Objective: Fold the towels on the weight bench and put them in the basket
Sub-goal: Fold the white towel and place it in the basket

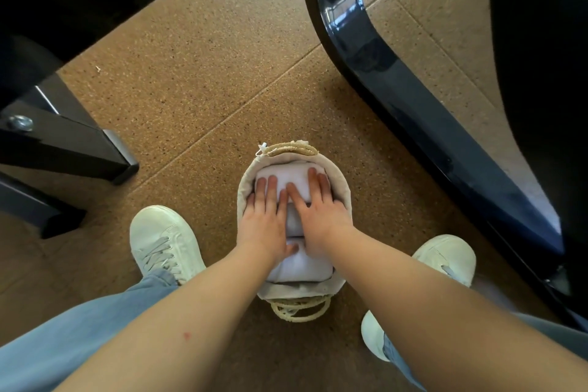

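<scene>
Cork-patterned floor (197, 79) carries an oval lined basket (345, 194) between two white sneakers. Folded white towels (299, 266) fill it; left hand (265, 219) and right hand (319, 216) press flat on top, fingers extended, gripping nothing.

The floor (203, 79) is speckled tan, cork-like matting laid in large tiles with thin seams running diagonally across it. Standing directly on it, low in the middle, is an oval basket (345, 192) with a pale cloth lining and woven rope handles at its near and far ends, set between two white lace-up sneakers, one to the left (164, 240) and one to the right (451, 256). Black metal frame feet (105, 153) rest on the floor at the left edge, and a glossy dark blue curved frame (397, 99) sweeps down to it on the right.
</scene>
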`<state>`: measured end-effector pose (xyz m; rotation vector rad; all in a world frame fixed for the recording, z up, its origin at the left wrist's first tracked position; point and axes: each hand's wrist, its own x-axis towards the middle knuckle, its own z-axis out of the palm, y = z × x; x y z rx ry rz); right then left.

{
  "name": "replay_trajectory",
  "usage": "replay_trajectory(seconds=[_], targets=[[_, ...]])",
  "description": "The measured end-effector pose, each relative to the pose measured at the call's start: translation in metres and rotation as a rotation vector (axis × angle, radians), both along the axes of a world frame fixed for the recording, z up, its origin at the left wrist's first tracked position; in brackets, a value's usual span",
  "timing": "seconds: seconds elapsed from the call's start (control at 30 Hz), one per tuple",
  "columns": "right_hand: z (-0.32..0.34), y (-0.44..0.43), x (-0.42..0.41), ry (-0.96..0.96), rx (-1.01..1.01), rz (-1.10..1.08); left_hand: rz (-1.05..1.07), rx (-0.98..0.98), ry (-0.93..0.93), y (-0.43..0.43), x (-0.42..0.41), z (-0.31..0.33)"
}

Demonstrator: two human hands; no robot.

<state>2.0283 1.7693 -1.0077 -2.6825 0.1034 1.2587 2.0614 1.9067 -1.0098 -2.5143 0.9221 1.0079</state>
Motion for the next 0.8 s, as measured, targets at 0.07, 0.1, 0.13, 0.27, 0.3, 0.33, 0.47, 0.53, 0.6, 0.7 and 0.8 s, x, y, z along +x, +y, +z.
replay_trajectory(seconds=[0.07, 0.1, 0.13, 0.27, 0.3, 0.33, 0.47, 0.53, 0.6, 0.7, 0.8], targets=[[-0.003, 0.0, 0.004, 0.036, 0.006, -0.015, 0.002, 0.053, 0.0, -0.007, 0.002, -0.003], [-0.005, 0.001, 0.006, 0.049, 0.012, -0.018, 0.0, 0.074, -0.007, -0.009, 0.003, -0.005], [-0.006, 0.001, 0.007, 0.055, 0.014, -0.016, -0.003, 0.089, -0.016, -0.009, 0.003, -0.006], [-0.001, -0.001, 0.009, 0.086, 0.017, -0.012, -0.04, 0.035, -0.034, -0.001, -0.002, -0.002], [0.001, -0.001, 0.01, 0.092, 0.025, -0.012, -0.064, 0.002, -0.042, 0.004, -0.007, 0.0], [0.003, -0.002, 0.011, 0.097, 0.032, -0.011, -0.094, -0.023, -0.043, 0.009, -0.012, 0.002], [0.006, -0.005, 0.012, 0.11, 0.044, -0.025, -0.191, -0.021, 0.003, 0.022, -0.023, 0.006], [0.007, -0.005, 0.012, 0.108, 0.047, -0.028, -0.194, -0.026, 0.024, 0.021, -0.019, 0.007], [0.008, -0.005, 0.011, 0.094, 0.056, -0.032, -0.207, -0.018, 0.047, 0.02, -0.015, 0.007], [0.011, -0.004, 0.011, 0.061, 0.081, -0.06, -0.227, 0.017, 0.063, 0.019, -0.012, 0.012], [0.018, -0.001, 0.012, 0.018, 0.087, -0.072, -0.208, 0.007, 0.039, 0.016, -0.011, 0.023]])
